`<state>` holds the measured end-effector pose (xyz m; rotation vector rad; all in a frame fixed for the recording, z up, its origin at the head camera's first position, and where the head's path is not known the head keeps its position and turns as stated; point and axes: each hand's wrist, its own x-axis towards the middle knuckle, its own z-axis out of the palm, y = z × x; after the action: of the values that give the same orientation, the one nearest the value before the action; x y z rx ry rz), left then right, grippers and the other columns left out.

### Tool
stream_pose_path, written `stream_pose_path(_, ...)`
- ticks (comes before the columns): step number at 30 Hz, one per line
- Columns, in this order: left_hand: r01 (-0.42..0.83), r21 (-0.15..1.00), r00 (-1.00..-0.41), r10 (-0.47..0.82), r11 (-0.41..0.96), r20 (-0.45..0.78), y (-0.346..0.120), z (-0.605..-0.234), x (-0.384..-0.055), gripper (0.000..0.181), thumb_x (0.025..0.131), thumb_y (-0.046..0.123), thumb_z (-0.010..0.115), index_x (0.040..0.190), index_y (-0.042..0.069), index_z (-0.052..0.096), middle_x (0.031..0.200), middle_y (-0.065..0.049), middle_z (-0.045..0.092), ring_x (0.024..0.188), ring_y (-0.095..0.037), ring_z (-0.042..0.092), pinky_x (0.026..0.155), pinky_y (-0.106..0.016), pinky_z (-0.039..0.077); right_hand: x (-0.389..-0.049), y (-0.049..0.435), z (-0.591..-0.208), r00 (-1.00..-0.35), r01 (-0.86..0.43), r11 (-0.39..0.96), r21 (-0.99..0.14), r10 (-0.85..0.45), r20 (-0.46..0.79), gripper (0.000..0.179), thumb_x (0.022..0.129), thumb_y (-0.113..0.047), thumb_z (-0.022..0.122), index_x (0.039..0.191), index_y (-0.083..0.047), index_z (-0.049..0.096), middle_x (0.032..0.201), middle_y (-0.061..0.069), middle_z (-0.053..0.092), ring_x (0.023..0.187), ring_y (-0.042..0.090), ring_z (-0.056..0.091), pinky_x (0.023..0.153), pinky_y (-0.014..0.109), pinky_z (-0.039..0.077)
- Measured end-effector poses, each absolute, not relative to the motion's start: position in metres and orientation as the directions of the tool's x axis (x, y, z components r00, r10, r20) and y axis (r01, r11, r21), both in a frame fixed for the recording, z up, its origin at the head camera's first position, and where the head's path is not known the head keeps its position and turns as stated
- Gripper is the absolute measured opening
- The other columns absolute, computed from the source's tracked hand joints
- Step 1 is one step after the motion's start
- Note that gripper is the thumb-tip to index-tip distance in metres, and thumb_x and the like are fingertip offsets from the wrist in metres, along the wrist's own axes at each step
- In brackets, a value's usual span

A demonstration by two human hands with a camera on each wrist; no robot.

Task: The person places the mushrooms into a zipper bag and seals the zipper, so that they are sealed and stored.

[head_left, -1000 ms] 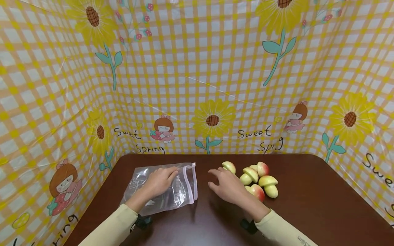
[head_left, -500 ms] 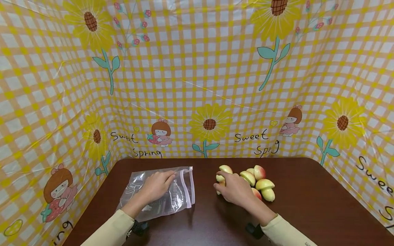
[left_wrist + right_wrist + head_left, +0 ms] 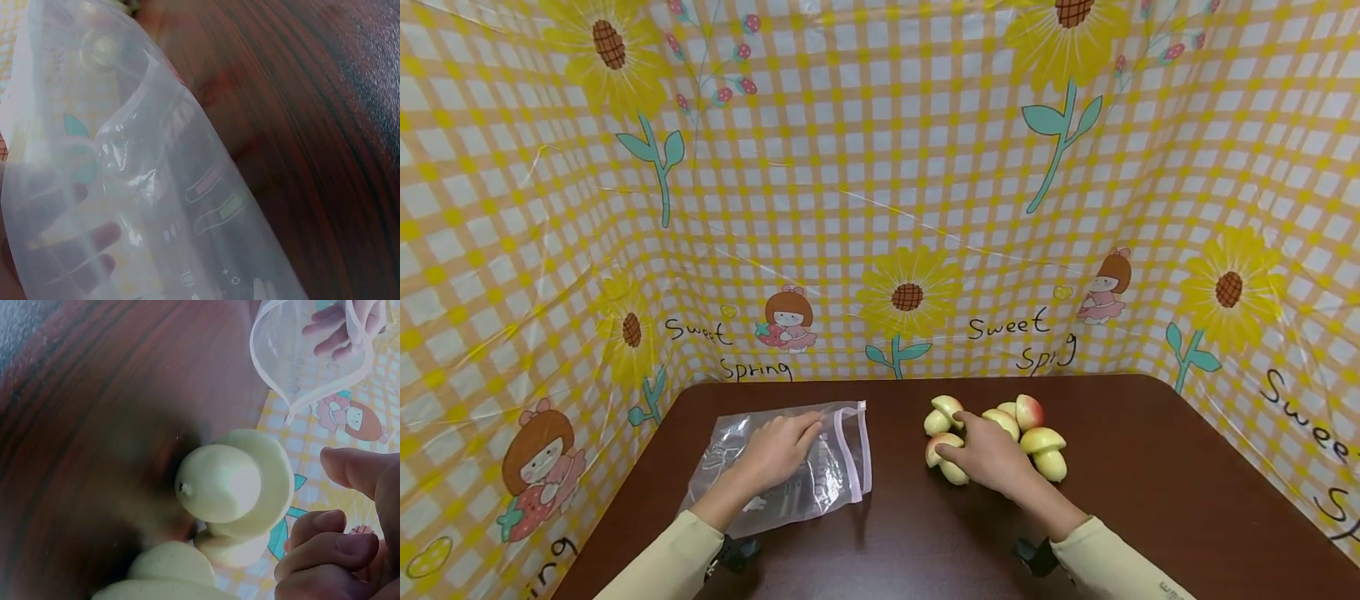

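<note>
My left hand (image 3: 778, 450) grips a clear zip bag (image 3: 831, 454) with a pale pink zip edge; through the film, its fingers (image 3: 100, 237) show in the left wrist view. The bag's mouth (image 3: 253, 344) gapes in the right wrist view. My right hand (image 3: 992, 454) hovers over a group of cream mushroom-shaped pieces, thumb and fingers parted. A red-tinged mushroom (image 3: 951, 473) lies by its thumb, and another mushroom (image 3: 937, 421) by its index fingertip. In the right wrist view, one mushroom (image 3: 219, 484) sits just ahead of the bent fingers (image 3: 319, 556); they hold nothing.
Beyond my right hand lie a yellowish mushroom (image 3: 1048, 465), a red-tinged mushroom (image 3: 1030, 411) and a mushroom cap (image 3: 1002, 422). The dark brown table (image 3: 1135, 483) ends at a checked sunflower cloth (image 3: 820, 208) standing at the back and both sides.
My right hand has moved rightward over the mushrooms, uncovering two at its left and hiding one that showed before. My left hand keeps its grip on the bag. The head view shifts slightly.
</note>
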<state>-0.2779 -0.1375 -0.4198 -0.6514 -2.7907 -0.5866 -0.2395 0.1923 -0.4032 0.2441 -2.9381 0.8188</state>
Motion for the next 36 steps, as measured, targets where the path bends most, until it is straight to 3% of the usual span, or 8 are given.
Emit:
stream_pose_path(3,0.468,0.329,-0.875,0.377,0.820,0.305,-0.138,-0.420,-0.277,0.031,0.106,0.030,0.051,0.129,0.018,0.069,0.062,0.007,0.048,0.069,-0.012,0.053,0.065,-0.040,0.047,-0.240,0.194,-0.405,-0.986,-0.164,0.854,-0.494,-0.120,0.120,0.064,0.092,-0.037,0.070,0.137,0.007,0.054,0.060,-0.003,0.058,0.058,0.014,0.051,0.059,0.032,0.043)
stream_pose_path(5,0.469,0.328,-0.873,0.373,0.820,0.315,-0.138,-0.420,-0.277,0.031,0.106,0.030,0.052,0.129,0.018,0.069,0.070,0.006,0.059,0.072,-0.012,0.056,0.066,-0.042,0.049,-0.241,0.195,-0.406,-0.986,-0.159,0.863,-0.479,-0.113,0.124,0.065,0.091,-0.037,0.071,0.136,0.008,0.055,0.064,-0.002,0.061,0.062,0.014,0.053,0.062,0.033,0.045)
stream_pose_path(10,0.464,0.325,-0.874,0.364,0.824,0.323,-0.138,-0.421,-0.279,0.031,0.105,0.031,0.053,0.130,0.021,0.069,0.090,0.002,0.072,0.077,-0.013,0.060,0.069,-0.045,0.051,-0.242,0.198,-0.408,-0.992,-0.123,0.851,-0.510,-0.083,0.100,0.067,0.089,-0.036,0.072,0.135,0.009,0.055,0.068,-0.001,0.060,0.063,0.014,0.052,0.062,0.033,0.044)
stream_pose_path(16,0.460,0.331,-0.877,0.363,0.824,0.316,-0.140,-0.421,-0.279,0.031,0.105,0.030,0.053,0.130,0.019,0.069,0.088,0.003,0.071,0.078,-0.013,0.060,0.070,-0.046,0.051,-0.240,0.197,-0.412,-0.997,-0.080,0.836,-0.543,-0.059,0.055,0.070,0.089,-0.039,0.072,0.136,0.010,0.054,0.067,-0.001,0.059,0.064,0.014,0.052,0.062,0.032,0.044)
stream_pose_path(20,0.464,0.333,-0.877,0.370,0.821,0.308,-0.140,-0.422,-0.279,0.032,0.106,0.031,0.052,0.131,0.019,0.069,0.073,0.006,0.062,0.074,-0.013,0.057,0.065,-0.041,0.048,-0.240,0.196,-0.414,-0.996,-0.080,0.838,-0.540,-0.054,0.065,0.069,0.088,-0.039,0.073,0.134,0.010,0.056,0.084,0.006,0.069,0.071,0.016,0.057,0.066,0.035,0.048)
stream_pose_path(23,0.468,0.338,-0.875,0.376,0.816,0.305,-0.141,-0.422,-0.279,0.033,0.106,0.031,0.052,0.132,0.019,0.068,0.061,0.008,0.046,0.068,-0.013,0.053,0.061,-0.037,0.044,-0.239,0.194,-0.413,-0.996,-0.088,0.834,-0.546,-0.059,0.069,0.068,0.087,-0.038,0.073,0.131,0.011,0.057,0.100,0.011,0.070,0.079,0.019,0.060,0.069,0.038,0.050)
stream_pose_path(31,0.468,0.345,-0.877,0.379,0.813,0.297,-0.139,-0.422,-0.279,0.033,0.106,0.029,0.052,0.132,0.018,0.068,0.059,0.007,0.042,0.062,-0.011,0.050,0.059,-0.035,0.042,-0.238,0.190,-0.416,-0.998,-0.061,0.824,-0.564,-0.043,0.045,0.069,0.087,-0.036,0.074,0.130,0.014,0.056,0.093,0.009,0.067,0.076,0.019,0.058,0.067,0.035,0.048)
stream_pose_path(36,0.467,0.341,-0.878,0.382,0.816,0.288,-0.138,-0.422,-0.279,0.034,0.106,0.031,0.051,0.133,0.018,0.068,0.058,0.007,0.041,0.061,-0.012,0.049,0.059,-0.035,0.041,-0.239,0.188,-0.419,-0.999,-0.048,0.823,-0.566,-0.029,0.042,0.071,0.087,-0.037,0.073,0.132,0.015,0.054,0.098,0.011,0.068,0.078,0.020,0.058,0.071,0.036,0.050)
